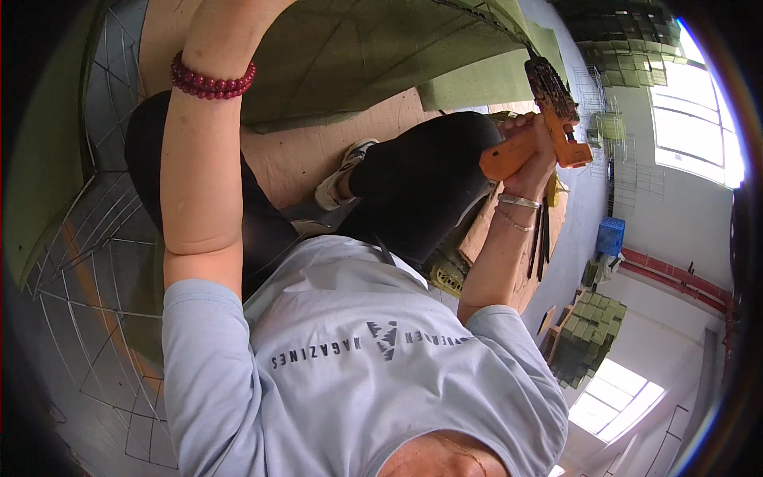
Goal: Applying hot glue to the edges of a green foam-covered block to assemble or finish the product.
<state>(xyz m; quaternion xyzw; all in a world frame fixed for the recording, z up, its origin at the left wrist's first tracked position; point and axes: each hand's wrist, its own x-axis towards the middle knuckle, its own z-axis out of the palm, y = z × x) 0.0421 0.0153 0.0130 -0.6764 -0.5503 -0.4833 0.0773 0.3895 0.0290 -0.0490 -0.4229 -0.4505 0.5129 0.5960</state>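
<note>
Gripping an orange hand tool [563, 119] in our right hand [542, 159], beside our bent knee.
Our fingers wrap its handle, and its dark, grimy nose points up at the wire-lined edge of a green sheet [342, 63]; we cannot tell whether they touch. Our left arm [203, 167], with a red bead bracelet [213, 82], reaches past the upper edge, so we cannot tell that hand's state.

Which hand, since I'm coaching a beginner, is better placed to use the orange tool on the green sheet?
Probably the right hand: it grips the orange tool, whose dark end is near the green sheet. The left hand is out of view; only its arm shows.
</note>
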